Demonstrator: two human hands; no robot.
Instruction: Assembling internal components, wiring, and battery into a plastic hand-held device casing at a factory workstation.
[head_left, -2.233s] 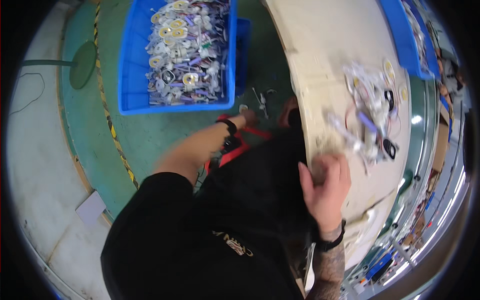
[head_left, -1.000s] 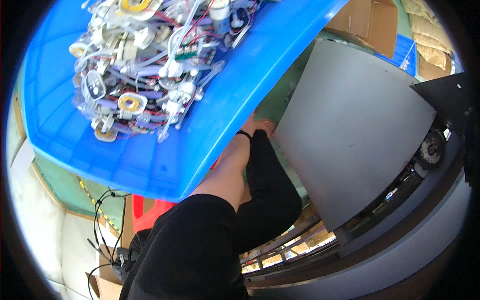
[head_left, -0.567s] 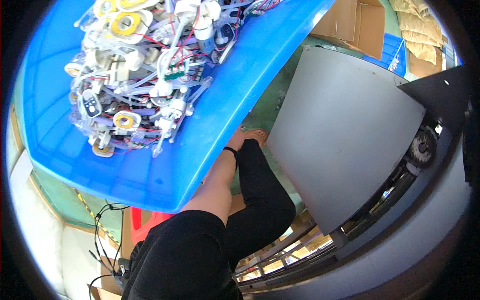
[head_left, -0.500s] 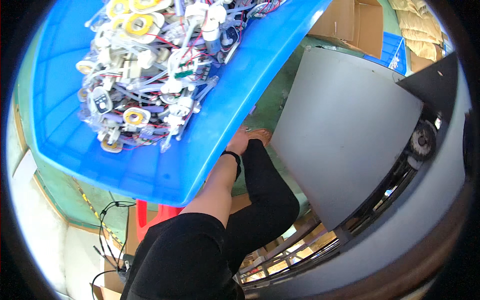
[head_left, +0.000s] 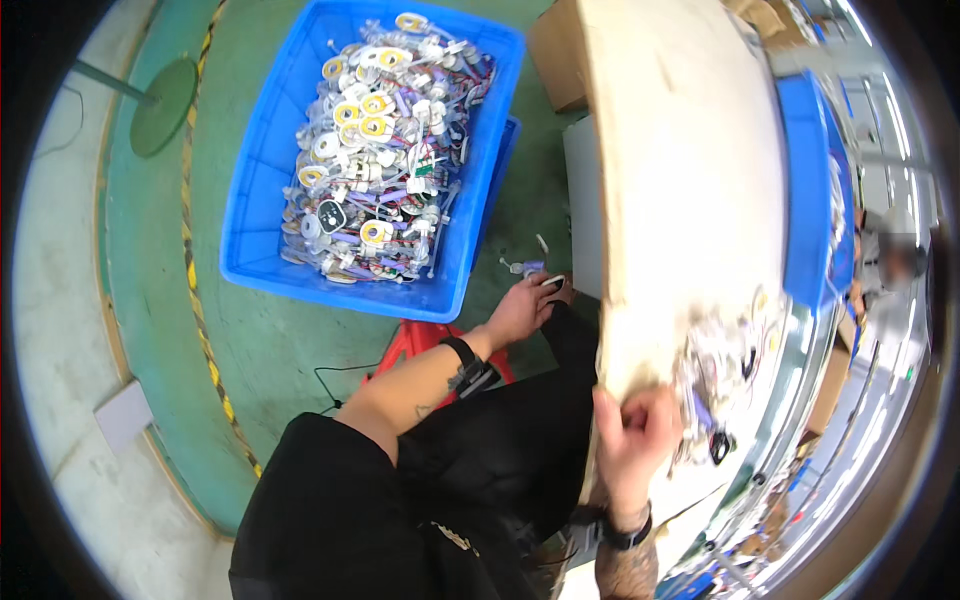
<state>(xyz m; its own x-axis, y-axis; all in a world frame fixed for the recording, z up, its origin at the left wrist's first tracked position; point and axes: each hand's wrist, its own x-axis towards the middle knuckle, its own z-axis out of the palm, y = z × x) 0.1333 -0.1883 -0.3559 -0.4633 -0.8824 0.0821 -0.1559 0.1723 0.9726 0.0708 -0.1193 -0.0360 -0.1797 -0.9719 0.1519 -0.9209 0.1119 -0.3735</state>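
Observation:
My left hand (head_left: 518, 312) reaches down past the bin toward the floor beside my foot. Its fingers are closed around something small, dark and white, that I cannot make out. Just beyond the fingertips a small purple and clear part with tubing (head_left: 526, 267) lies on the green floor. My right hand (head_left: 640, 436), slightly blurred, rests at the near-left edge of the pale tabletop (head_left: 690, 190). Its fingers are curled with nothing seen in them. Close to its right lies a pile of white tubed and wired parts (head_left: 715, 365).
A blue bin (head_left: 262, 215) full of white, yellow and purple parts stands on a red stool (head_left: 415, 340) to the left. Another blue bin (head_left: 805, 190) sits along the table's far right. A cardboard box (head_left: 556, 55) stands behind. Yellow-black tape (head_left: 190, 250) crosses the floor.
My view has risen and shifted, so the bin looks smaller and the tabletop has come into sight. My right hand now shows on the table edge. My left hand remains low near my foot.

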